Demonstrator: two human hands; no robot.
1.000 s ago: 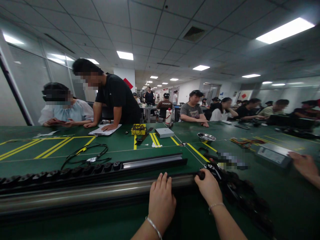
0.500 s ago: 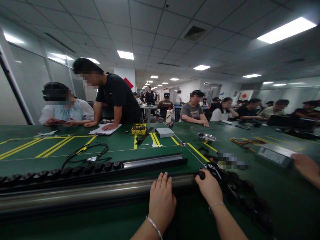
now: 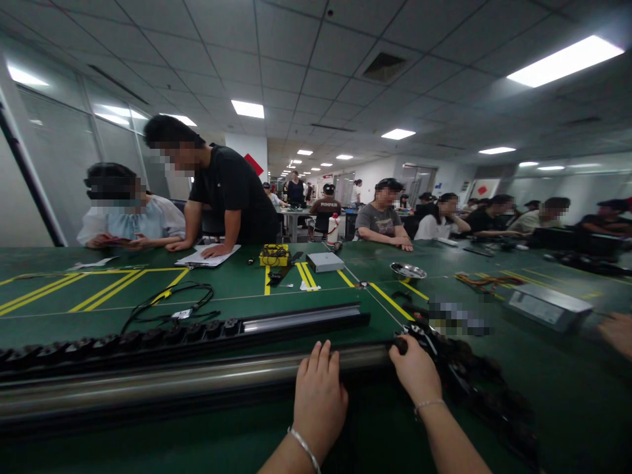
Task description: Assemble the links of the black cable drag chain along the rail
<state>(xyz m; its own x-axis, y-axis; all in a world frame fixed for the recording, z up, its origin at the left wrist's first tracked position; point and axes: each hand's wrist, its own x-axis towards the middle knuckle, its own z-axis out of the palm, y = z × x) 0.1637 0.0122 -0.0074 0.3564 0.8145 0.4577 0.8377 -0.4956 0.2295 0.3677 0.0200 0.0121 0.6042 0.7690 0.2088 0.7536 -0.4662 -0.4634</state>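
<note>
The left hand (image 3: 320,401) lays extended fingers (image 3: 322,360) on a metallic rail (image 3: 148,386) running leftward from them. The right hand (image 3: 417,372) pinches a dark end piece (image 3: 400,345) between its fingers; beyond the left fingers, a black channel (image 3: 340,319) lies on the counter (image 3: 207,451).

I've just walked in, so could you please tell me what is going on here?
The person wearing the camera rests the left hand on a long, shiny rail on the green table, while the right hand grips a small dark piece at the rail's end. A second rail with black parts lies beyond. To the right, another person's hand is near a grey box.
</note>
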